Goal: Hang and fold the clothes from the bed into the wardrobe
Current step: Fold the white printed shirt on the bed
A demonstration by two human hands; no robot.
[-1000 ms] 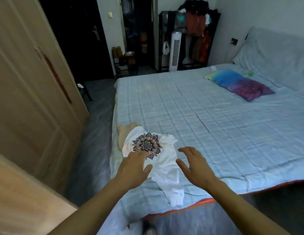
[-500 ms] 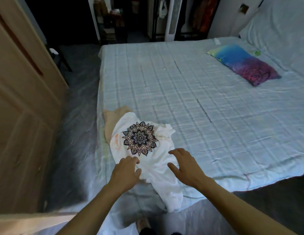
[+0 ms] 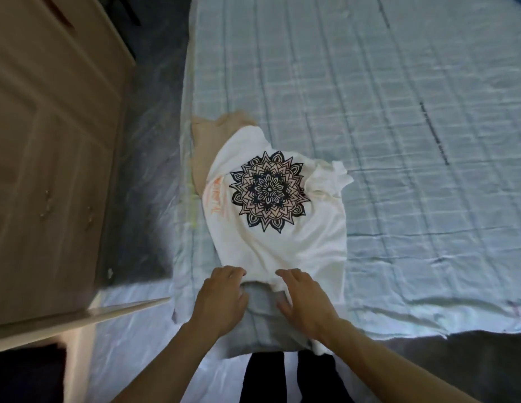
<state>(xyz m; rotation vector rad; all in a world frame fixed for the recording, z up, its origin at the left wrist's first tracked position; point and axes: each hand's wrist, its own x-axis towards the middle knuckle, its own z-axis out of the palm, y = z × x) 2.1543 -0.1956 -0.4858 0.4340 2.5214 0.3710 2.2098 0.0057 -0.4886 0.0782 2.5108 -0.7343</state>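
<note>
Both hands, left hand (image 3: 220, 298) and right hand (image 3: 304, 299), rest spread-fingered at the shirt's (image 3: 282, 237) near hem, by the bed's (image 3: 398, 141) corner; a tan garment (image 3: 208, 141) at eleven o'clock seems mostly buried; wardrobe (image 3: 49, 141) at nine.

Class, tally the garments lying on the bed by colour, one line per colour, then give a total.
White T-shirt with black mandala print: 1
Beige garment, partly under the white one: 1
Total: 2
</note>
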